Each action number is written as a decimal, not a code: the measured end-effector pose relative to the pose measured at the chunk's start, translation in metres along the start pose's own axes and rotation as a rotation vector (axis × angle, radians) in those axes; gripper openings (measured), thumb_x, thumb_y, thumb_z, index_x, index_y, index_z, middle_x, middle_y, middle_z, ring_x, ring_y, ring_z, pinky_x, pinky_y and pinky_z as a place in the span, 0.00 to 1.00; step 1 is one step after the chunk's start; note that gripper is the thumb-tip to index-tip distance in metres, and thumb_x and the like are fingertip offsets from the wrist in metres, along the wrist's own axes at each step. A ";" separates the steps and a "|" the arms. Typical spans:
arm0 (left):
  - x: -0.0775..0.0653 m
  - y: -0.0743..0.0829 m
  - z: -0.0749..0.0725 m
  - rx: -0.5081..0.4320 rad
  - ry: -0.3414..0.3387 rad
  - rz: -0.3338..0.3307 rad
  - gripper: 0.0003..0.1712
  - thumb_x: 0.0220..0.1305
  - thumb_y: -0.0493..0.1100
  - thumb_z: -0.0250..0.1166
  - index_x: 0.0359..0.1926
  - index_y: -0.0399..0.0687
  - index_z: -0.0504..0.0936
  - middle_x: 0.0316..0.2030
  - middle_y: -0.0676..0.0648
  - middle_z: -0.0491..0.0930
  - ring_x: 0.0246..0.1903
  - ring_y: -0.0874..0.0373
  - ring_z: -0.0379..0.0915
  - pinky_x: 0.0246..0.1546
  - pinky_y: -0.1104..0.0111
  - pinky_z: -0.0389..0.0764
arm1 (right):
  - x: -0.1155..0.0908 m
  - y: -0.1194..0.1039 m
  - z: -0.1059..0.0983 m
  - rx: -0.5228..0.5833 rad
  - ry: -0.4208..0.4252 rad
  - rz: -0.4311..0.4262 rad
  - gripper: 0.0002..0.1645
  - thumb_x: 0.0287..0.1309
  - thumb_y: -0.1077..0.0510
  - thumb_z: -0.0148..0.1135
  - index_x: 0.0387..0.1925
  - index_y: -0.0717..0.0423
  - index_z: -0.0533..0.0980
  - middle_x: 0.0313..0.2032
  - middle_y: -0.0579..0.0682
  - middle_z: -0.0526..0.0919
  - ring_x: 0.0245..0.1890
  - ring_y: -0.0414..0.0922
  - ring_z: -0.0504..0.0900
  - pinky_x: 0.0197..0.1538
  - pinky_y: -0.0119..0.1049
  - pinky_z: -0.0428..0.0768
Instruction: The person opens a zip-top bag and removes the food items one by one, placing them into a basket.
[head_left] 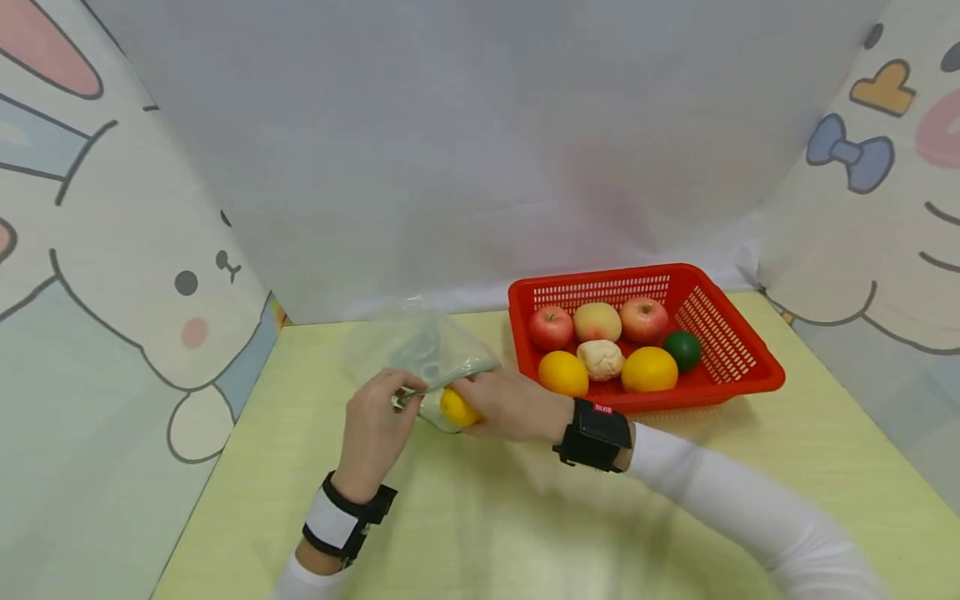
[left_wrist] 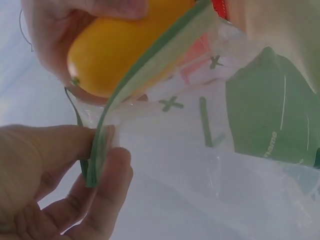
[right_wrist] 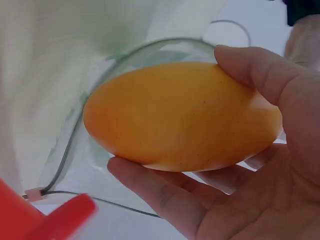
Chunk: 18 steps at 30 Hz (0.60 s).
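A yellow-orange mango (head_left: 457,408) is at the mouth of a clear plastic zip bag (head_left: 420,337) with a green-edged opening. My right hand (head_left: 517,406) holds the mango between thumb and fingers, as the right wrist view shows around the mango (right_wrist: 180,117). At the near corner of the bag's mouth, my left hand (head_left: 378,425) pinches the green edge between thumb and fingers. In the left wrist view, one end of the mango (left_wrist: 120,50) lies between the edges of the open bag (left_wrist: 200,130), which bears green print.
To the right stands a red slotted basket (head_left: 738,337). It holds red apples (head_left: 551,327), a peach (head_left: 597,322), a pale lumpy item (head_left: 601,360), yellow-orange fruits (head_left: 649,369) and a dark green round one (head_left: 682,351). A white backdrop (head_left: 465,167) rises behind the pale yellow table (head_left: 525,533).
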<state>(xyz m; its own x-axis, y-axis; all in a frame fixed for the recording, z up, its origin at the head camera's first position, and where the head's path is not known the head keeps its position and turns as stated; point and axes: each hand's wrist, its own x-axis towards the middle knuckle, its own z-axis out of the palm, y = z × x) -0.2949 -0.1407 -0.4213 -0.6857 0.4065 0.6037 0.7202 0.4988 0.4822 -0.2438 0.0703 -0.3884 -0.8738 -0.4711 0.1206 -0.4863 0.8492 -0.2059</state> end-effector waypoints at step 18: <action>0.003 -0.020 0.004 0.005 -0.069 -0.094 0.11 0.56 0.25 0.74 0.33 0.45 0.89 0.32 0.44 0.88 0.31 0.53 0.84 0.33 0.65 0.83 | -0.091 0.059 -0.108 0.159 -0.040 0.352 0.35 0.55 0.46 0.82 0.62 0.44 0.76 0.43 0.46 0.84 0.42 0.45 0.79 0.42 0.36 0.82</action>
<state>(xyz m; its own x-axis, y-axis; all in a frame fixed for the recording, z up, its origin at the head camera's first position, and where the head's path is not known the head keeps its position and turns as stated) -0.3118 -0.1458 -0.4314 -0.7560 0.4094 0.5107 0.6519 0.5406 0.5317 -0.1921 0.1887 -0.3069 -0.9854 -0.1692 -0.0211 -0.1490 0.9144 -0.3763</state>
